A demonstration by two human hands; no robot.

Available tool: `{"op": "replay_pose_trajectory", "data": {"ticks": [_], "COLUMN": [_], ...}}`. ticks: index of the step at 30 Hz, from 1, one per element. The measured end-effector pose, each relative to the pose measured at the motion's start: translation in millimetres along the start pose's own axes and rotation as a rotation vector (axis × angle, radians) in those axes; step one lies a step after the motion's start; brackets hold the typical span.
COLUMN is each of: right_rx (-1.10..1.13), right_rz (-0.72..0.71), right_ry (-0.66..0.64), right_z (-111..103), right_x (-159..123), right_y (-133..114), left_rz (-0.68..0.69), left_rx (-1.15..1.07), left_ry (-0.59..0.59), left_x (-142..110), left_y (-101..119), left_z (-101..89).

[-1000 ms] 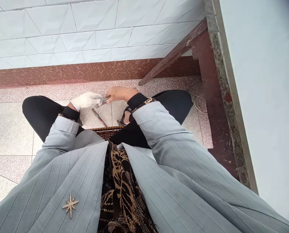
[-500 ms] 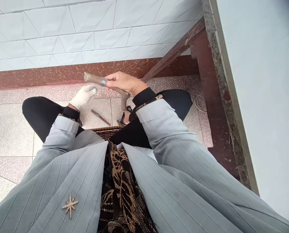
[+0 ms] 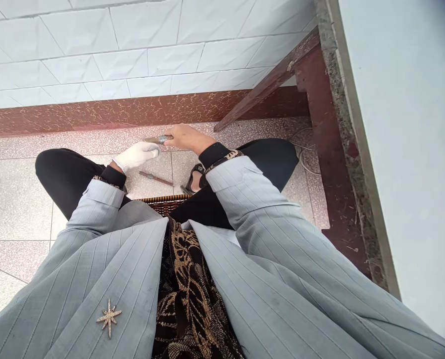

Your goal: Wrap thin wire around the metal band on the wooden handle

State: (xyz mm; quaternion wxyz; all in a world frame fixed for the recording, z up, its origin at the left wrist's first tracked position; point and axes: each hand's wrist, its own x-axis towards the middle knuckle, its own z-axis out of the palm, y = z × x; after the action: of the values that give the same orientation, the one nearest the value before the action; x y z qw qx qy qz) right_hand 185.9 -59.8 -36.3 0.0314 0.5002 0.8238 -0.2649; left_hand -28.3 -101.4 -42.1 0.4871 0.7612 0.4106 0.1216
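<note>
My right hand (image 3: 187, 138), bare, is closed around a brown wooden stick bound with wire (image 3: 155, 140). The wire coil shows just beyond my fingers; the rest of the stick is hidden behind the hand. My left hand (image 3: 134, 155) wears a white knit glove and is right by the stick's free end, its fingers curled together. Whether the glove touches the stick or holds something small, I cannot make out. On the floor below the hands lies a thin brown rod (image 3: 155, 178) with a greyish band near one end.
A woven wicker seat edge (image 3: 164, 203) shows between my legs, with a dark shoe (image 3: 196, 177) beside it. A red-brown wooden frame (image 3: 320, 114) stands on the right, near a pale cable (image 3: 303, 159). Ahead is a white tiled wall (image 3: 128, 50).
My right hand has lowered and turned the stick, so its bent lower part is now hidden. My gloved left hand has moved right, up to the stick's end.
</note>
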Motion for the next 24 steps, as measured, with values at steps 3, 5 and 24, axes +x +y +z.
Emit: {"op": "replay_pose_trajectory", "data": {"ticks": [3,5,24], "right_rx": [-0.004,0.072,0.58], "right_rz": [-0.115,-0.159,0.13], "right_ry": [-0.232,-0.378,0.255], "right_z": [-1.2,-5.3,-17.8], "right_x": [-3.2,-6.1,0.7], "right_y": [-3.3,-5.6,10.2], "left_rz": [-0.022,-0.038,-0.042], "left_rx": [-0.012,-0.007,-0.242], "left_ry": [0.049,0.077,-0.186], "left_x": [-2.2,-3.6,-4.3], "left_y": [-1.4,-2.2,13.6], "left_z": [-6.6,-10.6,1.2]}}
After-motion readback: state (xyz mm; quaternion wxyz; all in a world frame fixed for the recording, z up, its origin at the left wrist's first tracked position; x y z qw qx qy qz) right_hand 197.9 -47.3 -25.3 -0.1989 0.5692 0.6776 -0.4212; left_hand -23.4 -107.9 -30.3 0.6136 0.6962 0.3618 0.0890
